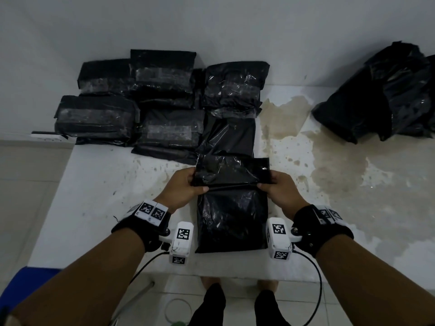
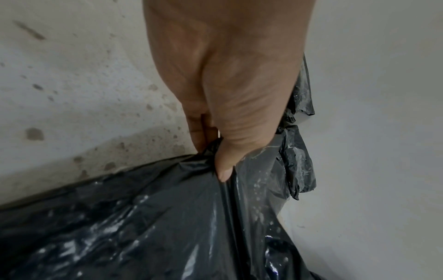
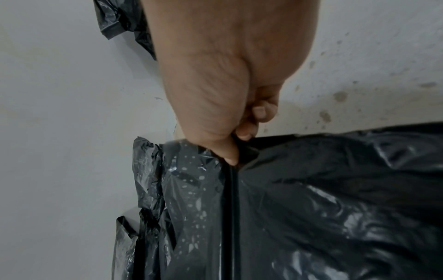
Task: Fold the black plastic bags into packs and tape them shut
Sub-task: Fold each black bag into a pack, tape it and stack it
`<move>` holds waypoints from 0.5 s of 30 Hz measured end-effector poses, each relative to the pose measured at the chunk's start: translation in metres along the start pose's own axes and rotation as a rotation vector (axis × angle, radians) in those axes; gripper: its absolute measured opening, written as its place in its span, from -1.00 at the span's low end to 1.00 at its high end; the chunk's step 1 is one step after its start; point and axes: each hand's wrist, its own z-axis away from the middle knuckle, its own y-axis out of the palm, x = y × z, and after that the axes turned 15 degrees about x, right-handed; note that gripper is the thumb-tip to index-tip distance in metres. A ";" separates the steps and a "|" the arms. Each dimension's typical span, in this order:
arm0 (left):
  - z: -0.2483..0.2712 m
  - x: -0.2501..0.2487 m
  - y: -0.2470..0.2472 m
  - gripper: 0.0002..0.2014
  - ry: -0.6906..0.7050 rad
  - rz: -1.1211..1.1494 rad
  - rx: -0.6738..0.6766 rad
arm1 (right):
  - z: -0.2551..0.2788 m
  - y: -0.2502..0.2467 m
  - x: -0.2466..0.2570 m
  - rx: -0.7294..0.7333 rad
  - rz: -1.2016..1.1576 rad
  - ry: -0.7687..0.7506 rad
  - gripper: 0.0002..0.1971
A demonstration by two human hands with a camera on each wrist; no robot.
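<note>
A black plastic bag (image 1: 231, 217) lies on the white table in front of me, its far part folded back toward me as a flap (image 1: 231, 171). My left hand (image 1: 186, 187) pinches the left end of the fold line, thumb on top. My right hand (image 1: 279, 188) pinches the right end the same way. In the left wrist view my left hand (image 2: 215, 151) grips the crumpled bag (image 2: 143, 227) at the crease. In the right wrist view my right hand (image 3: 230, 144) pinches the bag (image 3: 311, 208) beside the crease line.
Several taped black packs (image 1: 164, 102) are stacked at the back against the wall. A loose heap of black bags (image 1: 386, 95) sits at the back right. The table (image 1: 329, 172) is stained on its right half. A blue object (image 1: 30, 278) lies near the table's left front corner.
</note>
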 end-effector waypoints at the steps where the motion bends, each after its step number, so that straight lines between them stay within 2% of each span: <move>1: 0.000 0.000 -0.001 -0.61 0.012 0.001 -0.013 | 0.001 0.000 0.002 -0.010 -0.006 -0.004 -0.72; 5: 0.001 0.000 -0.005 -0.73 0.020 -0.129 -0.097 | 0.005 -0.003 0.004 -0.046 -0.034 0.008 -0.68; 8: 0.002 0.001 -0.007 -0.56 0.024 -0.183 -0.129 | 0.006 -0.005 -0.002 -0.014 -0.112 0.001 -0.62; 12: 0.004 0.004 -0.009 -0.56 0.006 -0.194 -0.135 | 0.011 -0.005 0.000 -0.016 -0.159 0.000 -0.60; 15: 0.006 0.003 -0.012 -0.58 -0.023 -0.182 -0.090 | 0.015 -0.007 0.006 -0.041 -0.184 0.054 -0.65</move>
